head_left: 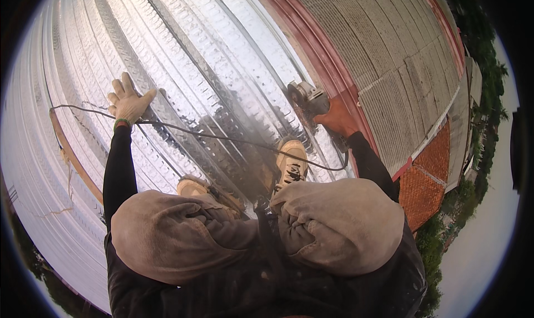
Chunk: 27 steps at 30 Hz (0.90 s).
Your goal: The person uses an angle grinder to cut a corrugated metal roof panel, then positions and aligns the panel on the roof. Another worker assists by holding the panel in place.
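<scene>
My left hand, in a pale work glove, rests on the shiny ribbed metal roofing with its fingers spread. Bare and without a glove, my right hand is wrapped round an angle grinder. The grinder's disc end lies close to the roofing's right edge, beside the red trim; whether the disc touches the metal I cannot tell. From the grinder a dark power cord curves across the roofing, passing by my left wrist to the far left.
I squat with both shoes on the metal. Red metal trim borders the roofing on the right, then grey corrugated roofing and orange roof tiles. A long brown strip lies at left. Trees stand beyond the right edge.
</scene>
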Motion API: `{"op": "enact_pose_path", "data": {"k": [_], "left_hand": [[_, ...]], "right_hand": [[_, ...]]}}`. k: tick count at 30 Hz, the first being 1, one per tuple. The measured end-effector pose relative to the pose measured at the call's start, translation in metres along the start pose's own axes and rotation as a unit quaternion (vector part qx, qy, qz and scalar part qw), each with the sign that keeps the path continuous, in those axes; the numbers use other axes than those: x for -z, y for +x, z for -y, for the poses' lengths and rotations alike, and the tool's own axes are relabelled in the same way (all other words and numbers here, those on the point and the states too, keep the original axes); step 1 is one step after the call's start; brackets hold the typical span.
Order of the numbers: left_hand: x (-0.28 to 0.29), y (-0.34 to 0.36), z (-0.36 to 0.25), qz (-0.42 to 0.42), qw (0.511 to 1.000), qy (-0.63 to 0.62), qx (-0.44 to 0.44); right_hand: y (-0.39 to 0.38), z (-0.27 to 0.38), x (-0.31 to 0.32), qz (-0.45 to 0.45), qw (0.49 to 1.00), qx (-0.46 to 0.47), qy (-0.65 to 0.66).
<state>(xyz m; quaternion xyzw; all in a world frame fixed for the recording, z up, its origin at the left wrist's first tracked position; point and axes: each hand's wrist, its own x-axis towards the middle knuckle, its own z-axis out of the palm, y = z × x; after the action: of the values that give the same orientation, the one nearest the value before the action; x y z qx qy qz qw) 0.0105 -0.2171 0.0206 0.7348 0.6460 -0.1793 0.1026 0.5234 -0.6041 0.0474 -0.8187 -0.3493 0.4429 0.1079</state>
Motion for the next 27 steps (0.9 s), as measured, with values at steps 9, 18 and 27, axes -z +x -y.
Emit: {"op": "enact_pose_path", "data": {"k": [9, 18, 27], "left_hand": [[-0.002, -0.001, 0.001, 0.001, 1.000, -0.004, 0.001], [0.000, -0.002, -0.002, -0.003, 1.000, 0.003, 0.005], [-0.001, -0.001, 0.002, -0.004, 1.000, 0.003, 0.003]], "right_hand": [[-0.011, 0.000, -0.001, -0.003, 1.000, -0.003, 0.009], [-0.032, -0.002, 0.004, 0.000, 1.000, -0.014, -0.014], [-0.015, 0.007, 0.001, -0.016, 0.999, -0.017, -0.025]]}}
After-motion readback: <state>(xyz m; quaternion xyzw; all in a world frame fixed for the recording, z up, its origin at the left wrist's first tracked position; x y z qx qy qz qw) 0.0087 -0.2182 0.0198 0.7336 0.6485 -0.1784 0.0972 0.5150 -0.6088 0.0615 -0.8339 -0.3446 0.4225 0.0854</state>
